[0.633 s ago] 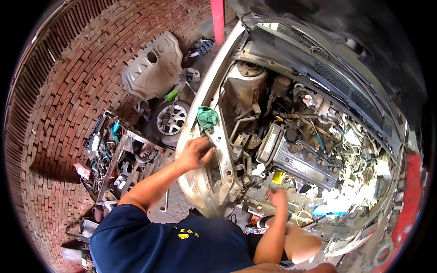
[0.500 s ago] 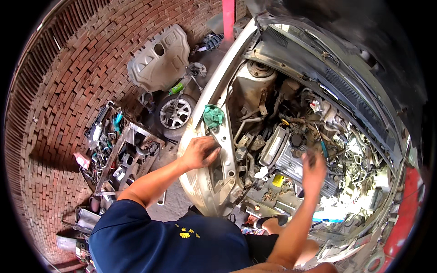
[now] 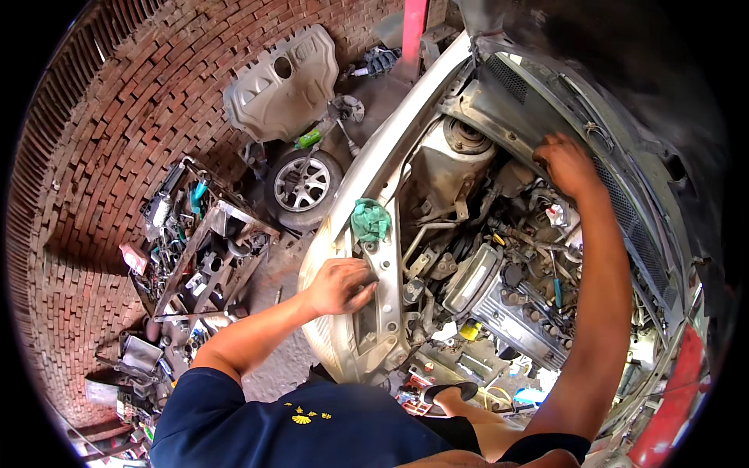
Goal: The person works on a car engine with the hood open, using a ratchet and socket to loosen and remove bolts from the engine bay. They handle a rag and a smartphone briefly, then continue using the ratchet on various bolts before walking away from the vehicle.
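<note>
My left hand (image 3: 342,287) rests on the front edge of the silver car (image 3: 390,285), beside the headlight (image 3: 324,335). Its fingers are curled in, and nothing shows in them. A crumpled green cloth (image 3: 370,221) lies on the fender just beyond it. My right arm stretches across the engine bay. At its end my right hand (image 3: 568,164) is at the cowl panel (image 3: 491,117) below the windshield, fingers bent together; whatever they may hold is hidden. Between the hands sits the engine (image 3: 507,312), with a teal-handled screwdriver (image 3: 557,292) standing among its parts.
Left of the car are a wheel (image 3: 303,187), a grey plastic cover (image 3: 285,82) against the brick wall (image 3: 148,117), and a rack heaped with tools and parts (image 3: 199,257). A yellow piece (image 3: 470,331) lies near the engine. The raised hood (image 3: 593,47) hangs overhead.
My right hand has moved from above the engine up and away to the cowl panel. My left hand stays on the car's front edge, its fingers curled closer. The view has shifted slightly.
</note>
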### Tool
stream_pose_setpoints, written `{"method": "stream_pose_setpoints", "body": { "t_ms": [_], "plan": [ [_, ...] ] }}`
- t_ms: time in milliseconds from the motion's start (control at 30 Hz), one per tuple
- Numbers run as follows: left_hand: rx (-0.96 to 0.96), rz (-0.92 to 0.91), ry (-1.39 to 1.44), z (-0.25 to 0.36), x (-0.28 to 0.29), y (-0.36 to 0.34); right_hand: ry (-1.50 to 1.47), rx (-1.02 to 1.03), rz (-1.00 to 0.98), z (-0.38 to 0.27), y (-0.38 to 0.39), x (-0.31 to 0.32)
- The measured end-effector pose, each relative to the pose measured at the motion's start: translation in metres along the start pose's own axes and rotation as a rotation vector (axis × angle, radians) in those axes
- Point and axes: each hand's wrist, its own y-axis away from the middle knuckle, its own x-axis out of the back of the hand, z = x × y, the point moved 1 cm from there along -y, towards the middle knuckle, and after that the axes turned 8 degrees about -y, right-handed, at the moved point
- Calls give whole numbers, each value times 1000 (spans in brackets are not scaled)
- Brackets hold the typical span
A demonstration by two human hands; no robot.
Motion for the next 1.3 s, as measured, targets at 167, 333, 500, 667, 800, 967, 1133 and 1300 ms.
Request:
{"method": "stream_pose_setpoints", "body": {
  "t_ms": [167, 333, 500, 667, 800, 967, 1133, 1300],
  "plan": [
    [1, -4, 34, 3, 3, -6, 47, 122, -117, -6, -15, 10],
    [-2, 8, 19, 1, 1, -5, 66, 125, -213, -1, -31, 7],
    [-23, 6, 23, 0, -1, -5, 47, 139, -55, 13, -18, 2],
    [-9, -15, 0, -4, -2, 3, -898, -34, 394, 14, 52, 30],
    [-47, 15, -8, -4, -4, 4, -1128, -229, 745, -26, 170, 29],
    [-9, 83, 28, 3, -3, 5, -1296, -217, 960, -68, 250, 8],
    [-26, 94, 3, 7, -4, 2, -1336, -167, 1009, -94, 300, 23],
    [11, 72, 20, 13, -3, 1, -1319, -240, 1095, -122, 342, 20]
  ]
}}
